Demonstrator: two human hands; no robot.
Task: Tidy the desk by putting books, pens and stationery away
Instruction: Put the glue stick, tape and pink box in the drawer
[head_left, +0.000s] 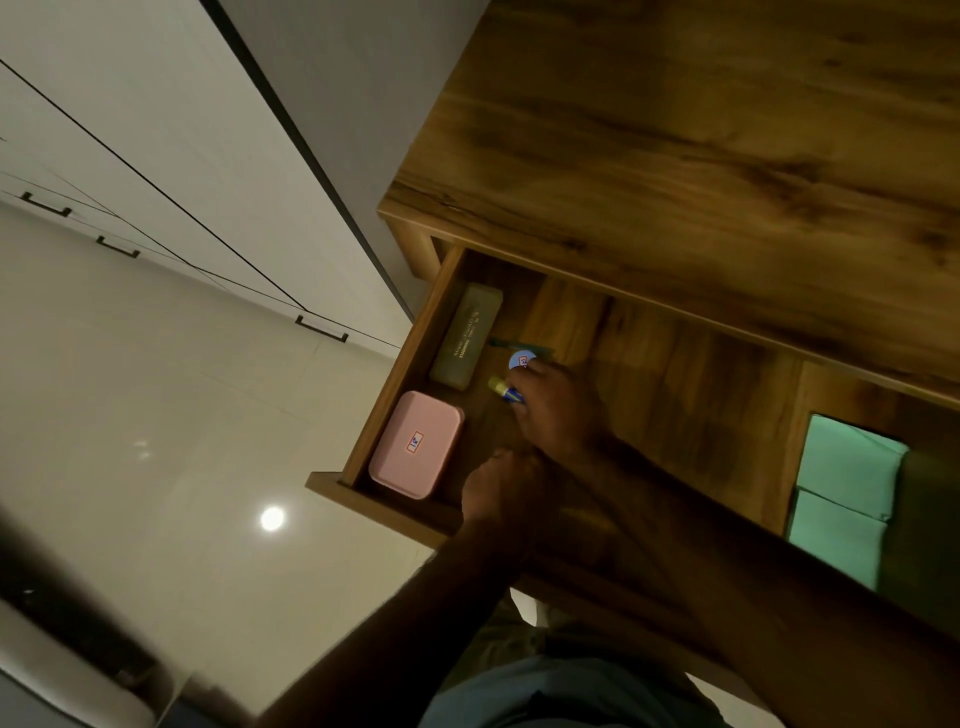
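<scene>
The left hand (501, 486) is clenched on the front edge of the open drawer (395, 512), just right of the pink box (415, 444). Farther in, the right hand (558, 410) grips a blue-and-yellow glue stick (504, 389), low inside the drawer beside the long olive case (467, 335).

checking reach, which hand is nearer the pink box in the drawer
Left. The left hand sits just right of the pink box; the right hand is farther, by the glue stick.

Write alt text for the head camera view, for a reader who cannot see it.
A person's right hand reaches into an open wooden desk drawer, holding a small blue and yellow tube, while the left hand rests at the drawer's front edge. A pink box and an olive case lie along the drawer's left side.
</scene>
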